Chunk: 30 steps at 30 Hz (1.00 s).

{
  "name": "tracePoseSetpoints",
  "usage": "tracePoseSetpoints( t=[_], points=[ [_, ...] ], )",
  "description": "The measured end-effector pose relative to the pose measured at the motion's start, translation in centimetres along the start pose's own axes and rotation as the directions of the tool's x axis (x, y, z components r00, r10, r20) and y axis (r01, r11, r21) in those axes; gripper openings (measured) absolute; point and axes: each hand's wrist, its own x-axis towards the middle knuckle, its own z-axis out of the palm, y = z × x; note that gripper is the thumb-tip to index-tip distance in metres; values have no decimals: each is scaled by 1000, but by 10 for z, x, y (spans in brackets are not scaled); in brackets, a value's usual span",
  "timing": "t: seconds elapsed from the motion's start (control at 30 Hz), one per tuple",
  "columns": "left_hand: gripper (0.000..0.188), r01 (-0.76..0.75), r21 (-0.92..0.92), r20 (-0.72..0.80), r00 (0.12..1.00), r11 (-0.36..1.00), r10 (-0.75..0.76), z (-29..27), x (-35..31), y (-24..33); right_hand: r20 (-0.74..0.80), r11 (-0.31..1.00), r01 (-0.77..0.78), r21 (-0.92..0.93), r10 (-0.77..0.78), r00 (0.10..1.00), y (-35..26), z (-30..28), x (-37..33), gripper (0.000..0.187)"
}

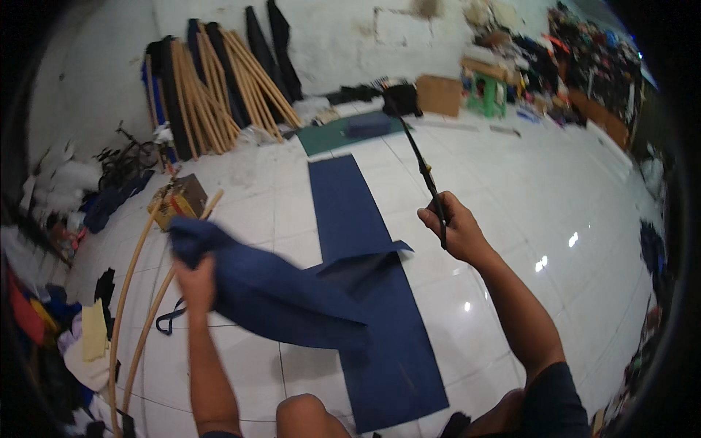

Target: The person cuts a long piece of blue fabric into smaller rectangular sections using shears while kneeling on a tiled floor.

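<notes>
Above the white tiled floor, the left hand pinches a lifted blue cloth strip clear of it, while the right hand is closed round a long black rod.

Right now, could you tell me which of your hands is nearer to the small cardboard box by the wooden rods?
Left. The left hand grips blue cloth just below the box; the right hand is far across the fabric strip.

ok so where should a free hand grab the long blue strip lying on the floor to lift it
Probably at the near end of the blue strip, pinching a corner from the person's side. It lies flat on the tiles, and that end is bare, while the lifted blue piece covers its middle.
</notes>
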Motion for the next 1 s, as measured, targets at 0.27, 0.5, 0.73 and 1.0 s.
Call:
tracePoseSetpoints(
  t=[0.27,0.5,0.73,1.0],
  points=[
    [79,198,969,-137,930,151,-340,-221,-58,-107,41,765,-408,-498,491,870,318,1,-130,55],
    [79,121,956,148,586,266,-797,-243,-197,-181,198,674,-248,-696,511,836,321,31,-134,57],
    [109,343,908,34,508,239,-861,-227,-308,-277,427,842,40,-538,231,874,318,68,-138,39],
    [106,520,780,21,535,349,-844,-217,-443,-266,600,784,293,-548,124,790,345,91,-155,31]
  ],
)
